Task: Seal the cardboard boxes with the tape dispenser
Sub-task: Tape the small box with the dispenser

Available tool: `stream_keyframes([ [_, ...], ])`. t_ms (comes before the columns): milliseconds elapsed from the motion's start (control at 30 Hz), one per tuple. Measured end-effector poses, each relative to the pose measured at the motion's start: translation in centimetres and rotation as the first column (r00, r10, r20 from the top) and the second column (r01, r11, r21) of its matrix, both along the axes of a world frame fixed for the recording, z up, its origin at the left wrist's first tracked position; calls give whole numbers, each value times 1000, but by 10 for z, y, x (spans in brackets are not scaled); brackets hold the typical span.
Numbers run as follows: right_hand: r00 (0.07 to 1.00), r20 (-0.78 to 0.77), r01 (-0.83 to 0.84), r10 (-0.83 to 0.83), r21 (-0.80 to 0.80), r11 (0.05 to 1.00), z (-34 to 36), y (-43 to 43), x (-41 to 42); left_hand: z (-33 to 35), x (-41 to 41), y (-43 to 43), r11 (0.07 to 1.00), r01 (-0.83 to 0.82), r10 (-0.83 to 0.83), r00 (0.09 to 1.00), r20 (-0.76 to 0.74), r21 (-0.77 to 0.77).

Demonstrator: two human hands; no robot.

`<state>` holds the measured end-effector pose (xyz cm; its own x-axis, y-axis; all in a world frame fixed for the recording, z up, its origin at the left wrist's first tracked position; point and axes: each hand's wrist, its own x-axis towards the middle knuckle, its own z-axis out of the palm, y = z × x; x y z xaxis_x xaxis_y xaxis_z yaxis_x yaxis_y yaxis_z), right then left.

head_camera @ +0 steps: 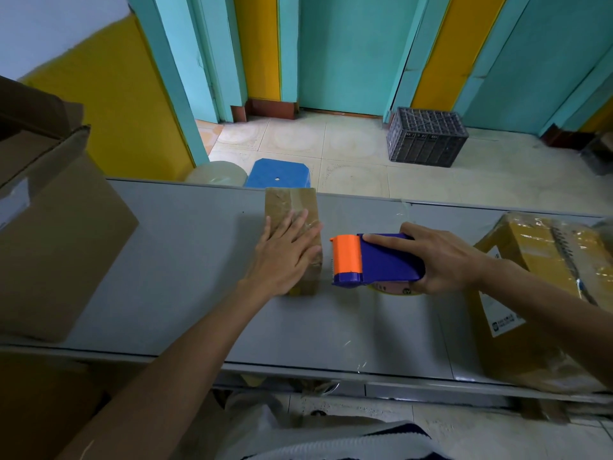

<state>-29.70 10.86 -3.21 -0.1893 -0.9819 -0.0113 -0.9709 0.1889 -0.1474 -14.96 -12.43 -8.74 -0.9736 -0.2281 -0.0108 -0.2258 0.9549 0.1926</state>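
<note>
Grey table (185, 277) runs left-right across the view.

Big box (56, 247), far left on the table: plain cardboard, flap up. Prob. bulky, a two-hand lift from the sides.

Yellow box (517, 250), right end: glossy with tape or film, label on the near side. Prob. slippery.

Crate (428, 137) and stool (278, 174) on the floor beyond the far edge.

Small box (288, 204), centre of the table, long side running near-far, clear tape already over its top. Looks light and stiff w/ a slick top. It will likely skate on the smooth table unless pinned, so best held by a flat palm pressing down.

Dispenser (381, 260), just right of the small box w/ a narrow gap, orange head pointing at it. Hard plastic, light. Take it by the blue body; cutter prob. at the orange end, so keep fingers off.

Left hand (285, 254): flat on the small box, fingers straight and spread, pressing.

Right hand (444, 257): wrapped round the dispenser, index finger laid along its top.

Count: 3 boxes on the table, 1 dispenser, 1 crate, 1 stool, 2 hands. More cardboard far left and under the near edge; can't tell if separate boxes.
</note>
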Motion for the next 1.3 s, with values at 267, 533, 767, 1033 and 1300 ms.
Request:
stream_keyframes([
  [267,1000,20,-5,5,-2,1000,-1,3,3,-4,-1,0,1000,21,-21,1000,-8,13],
  [533,1000,11,11,-11,-7,1000,-2,4,3,3,-1,0,997,13,-15,1000,18,75],
  [767,1000,-15,23,-22,54,998,3,0,6,2,-3,1,992,-4,3,1000,13,125],
  [1033,998,-68,17,-12,78,997,4,-3,1,4,-5,6,989,-51,59,997,-53,139],
  [1300,987,-159,9,12,129,992,12,-6,-1,6,-5,10,990,-89,97,993,-68,109],
])
